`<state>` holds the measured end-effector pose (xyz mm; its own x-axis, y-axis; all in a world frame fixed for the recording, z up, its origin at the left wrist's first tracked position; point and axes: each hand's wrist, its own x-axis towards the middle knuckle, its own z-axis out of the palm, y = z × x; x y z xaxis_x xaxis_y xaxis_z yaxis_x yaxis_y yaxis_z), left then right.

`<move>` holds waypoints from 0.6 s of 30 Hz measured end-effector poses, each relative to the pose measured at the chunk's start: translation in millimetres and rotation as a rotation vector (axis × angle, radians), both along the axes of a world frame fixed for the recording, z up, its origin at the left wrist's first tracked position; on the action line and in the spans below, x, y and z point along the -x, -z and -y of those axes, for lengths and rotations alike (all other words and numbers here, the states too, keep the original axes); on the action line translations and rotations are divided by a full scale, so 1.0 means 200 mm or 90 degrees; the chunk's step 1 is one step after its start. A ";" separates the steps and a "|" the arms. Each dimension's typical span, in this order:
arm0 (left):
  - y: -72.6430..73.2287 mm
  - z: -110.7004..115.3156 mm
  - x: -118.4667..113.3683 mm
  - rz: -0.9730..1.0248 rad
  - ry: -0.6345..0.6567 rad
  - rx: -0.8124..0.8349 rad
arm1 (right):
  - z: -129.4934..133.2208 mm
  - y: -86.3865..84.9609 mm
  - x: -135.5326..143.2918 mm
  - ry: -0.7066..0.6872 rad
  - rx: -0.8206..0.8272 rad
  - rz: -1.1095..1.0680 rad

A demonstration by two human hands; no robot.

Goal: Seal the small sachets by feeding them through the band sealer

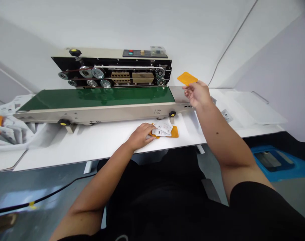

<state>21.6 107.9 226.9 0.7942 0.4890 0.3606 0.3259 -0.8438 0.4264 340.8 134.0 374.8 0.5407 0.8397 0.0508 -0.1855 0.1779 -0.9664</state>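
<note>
My right hand (198, 94) is raised past the right end of a band sealing machine (112, 72). Pinched by one corner between its fingertips is a flat orange pouch (187, 78). My left hand (141, 136) rests low on the white table, fingers closed round the left end of a small pile. That pile has white printed packets (164, 128) on top and another orange pouch (175, 132) showing from beneath. The fingers cover part of the pile, so how many pieces lie there is hidden.
The machine's green conveyor belt (99, 97) runs across the white table (112, 137). At the left stands a white bin (19, 146) of packets. Clear plastic sheets (255, 107) lie at the right. A blue container (298, 169) is below, right; a black cable (57, 190) hangs lower left.
</note>
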 end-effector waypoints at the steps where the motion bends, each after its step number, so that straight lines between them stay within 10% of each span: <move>1: 0.00 0.00 0.00 0.004 0.001 0.003 | -0.06 -0.01 -0.01 0.012 0.012 -0.034; 11: 0.01 -0.01 0.01 0.011 0.049 -0.006 | -0.39 0.03 0.28 -0.055 0.071 -0.120; 18: 0.02 -0.01 0.00 0.000 0.029 -0.039 | -0.25 0.06 0.36 -0.045 0.045 0.114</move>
<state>21.3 110.5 222.8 0.8154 0.4290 0.3888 0.2863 -0.8824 0.3733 269.3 184.3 362.0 0.4683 0.8799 0.0801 -0.0194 0.1009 -0.9947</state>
